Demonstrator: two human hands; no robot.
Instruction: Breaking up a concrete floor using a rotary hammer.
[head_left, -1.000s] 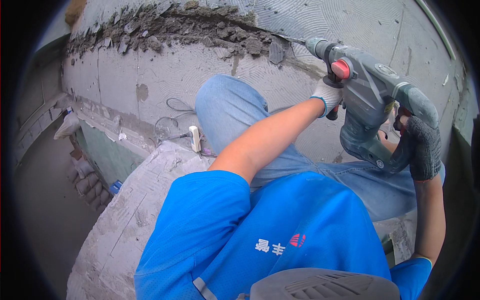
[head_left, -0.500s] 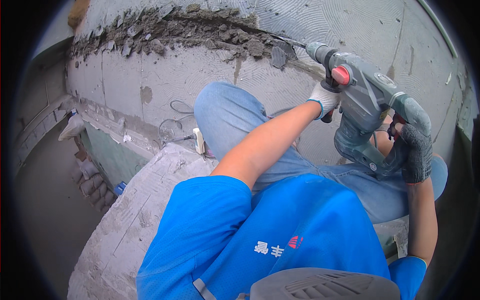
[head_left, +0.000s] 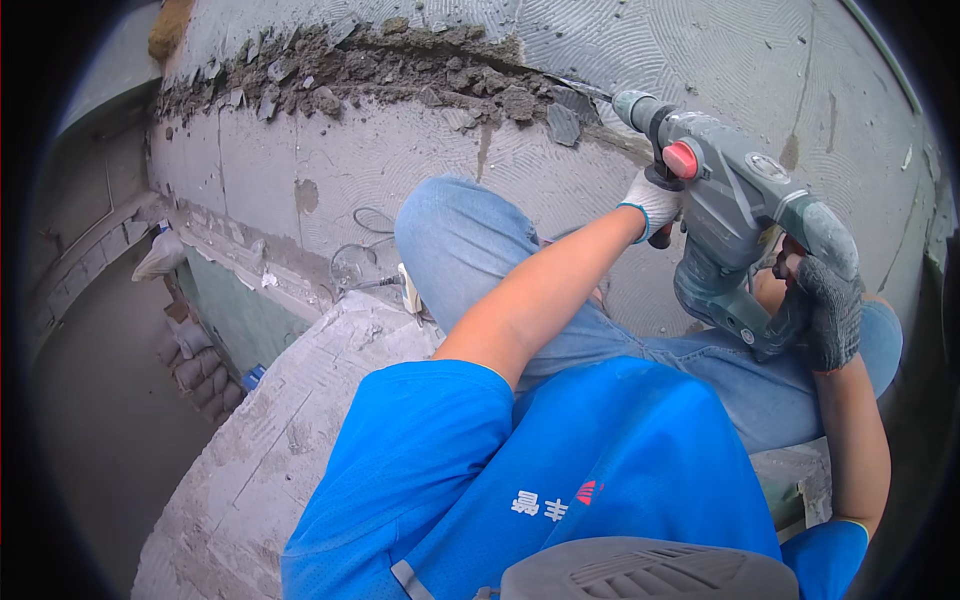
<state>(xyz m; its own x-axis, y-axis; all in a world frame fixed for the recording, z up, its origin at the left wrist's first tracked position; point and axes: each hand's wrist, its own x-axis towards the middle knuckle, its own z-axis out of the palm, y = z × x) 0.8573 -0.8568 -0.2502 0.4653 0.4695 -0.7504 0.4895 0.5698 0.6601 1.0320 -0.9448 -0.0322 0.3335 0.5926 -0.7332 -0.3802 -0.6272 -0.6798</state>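
Note:
A grey-green rotary hammer drill [head_left: 715, 195] with a red knob lies across in front of me, its nose toward the upper left. My left hand [head_left: 654, 202], in a white glove, is closed round the side handle behind the chuck. My right hand [head_left: 832, 312], in a dark grey glove, grips the rear handle. The bit [head_left: 585, 90] reaches to the right end of a broken channel of rubble [head_left: 400, 70] in the grey, comb-marked surface. Its tip is hard to see among the debris. A loose dark slab piece [head_left: 564, 124] lies just below the bit.
A pale power connector with a cable [head_left: 409, 290] lies left of my bent knee, on a rough concrete ledge [head_left: 290, 410]. Past the ledge is a drop to a lower floor [head_left: 100, 420], with stacked sacks [head_left: 208, 375]. A white bag [head_left: 160, 255] sits on the low wall's end.
The whole view has shifted slightly, so the surroundings sit a little further right and lower. Both hands keep their hold on the drill, and the bit stays at the channel's right end.

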